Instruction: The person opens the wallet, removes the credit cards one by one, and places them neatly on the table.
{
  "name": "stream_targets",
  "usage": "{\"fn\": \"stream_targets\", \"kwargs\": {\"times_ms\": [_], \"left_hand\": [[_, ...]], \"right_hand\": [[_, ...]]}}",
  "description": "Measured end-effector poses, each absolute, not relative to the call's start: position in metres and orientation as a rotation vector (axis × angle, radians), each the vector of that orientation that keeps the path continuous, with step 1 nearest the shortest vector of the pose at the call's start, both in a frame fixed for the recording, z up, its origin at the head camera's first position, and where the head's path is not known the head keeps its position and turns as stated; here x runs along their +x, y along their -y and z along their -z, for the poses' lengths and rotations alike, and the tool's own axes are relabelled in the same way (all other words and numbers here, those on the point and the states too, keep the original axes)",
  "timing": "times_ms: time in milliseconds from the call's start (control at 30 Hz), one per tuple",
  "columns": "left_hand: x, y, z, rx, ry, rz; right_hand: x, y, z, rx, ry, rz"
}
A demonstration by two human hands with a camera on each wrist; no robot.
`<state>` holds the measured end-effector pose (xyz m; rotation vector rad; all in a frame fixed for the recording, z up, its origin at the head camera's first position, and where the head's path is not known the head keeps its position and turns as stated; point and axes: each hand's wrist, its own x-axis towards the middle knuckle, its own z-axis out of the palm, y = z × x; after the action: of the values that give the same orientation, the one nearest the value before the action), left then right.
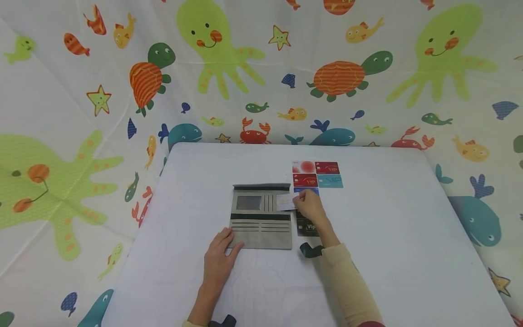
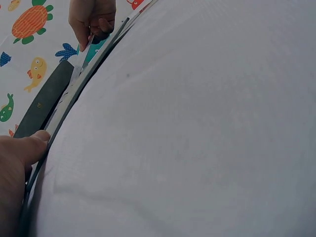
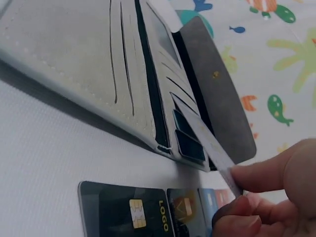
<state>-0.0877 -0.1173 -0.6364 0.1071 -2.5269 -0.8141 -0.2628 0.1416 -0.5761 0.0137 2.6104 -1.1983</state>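
Note:
A grey wallet (image 1: 261,238) lies unfolded on the white table, showing card slots and a clear window. My left hand (image 1: 220,254) rests at its lower left corner with fingers fairly straight; the thumb (image 2: 37,141) touches the wallet's edge in the left wrist view. My right hand (image 1: 311,209) pinches a pale card (image 1: 286,202) between thumb and fingers at the wallet's right side. In the right wrist view, the far end of this card (image 3: 210,136) is at a slot in the wallet (image 3: 74,59), tilted up. Dark patches show beside that slot.
Right of the wallet lie cards in rows: red cards (image 1: 327,168), a teal card (image 1: 330,181), a blue card (image 1: 300,190) partly under my hand and a black card (image 1: 307,227). A cloth printed with sea animals (image 1: 337,79) hangs behind the white table (image 1: 408,254).

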Motion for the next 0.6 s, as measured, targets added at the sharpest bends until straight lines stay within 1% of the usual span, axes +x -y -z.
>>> {"fn": "stream_targets", "kwargs": {"times_ms": [333, 600], "left_hand": [[-0.087, 0.116, 0.635, 0.111, 2.530, 0.814], [-0.087, 0.116, 0.635, 0.119, 2.531, 0.807]], "right_hand": [[-0.258, -0.147, 0.580, -0.010, -2.634, 1.170], [-0.259, -0.159, 0.583, 0.024, -2.663, 1.362]]}}
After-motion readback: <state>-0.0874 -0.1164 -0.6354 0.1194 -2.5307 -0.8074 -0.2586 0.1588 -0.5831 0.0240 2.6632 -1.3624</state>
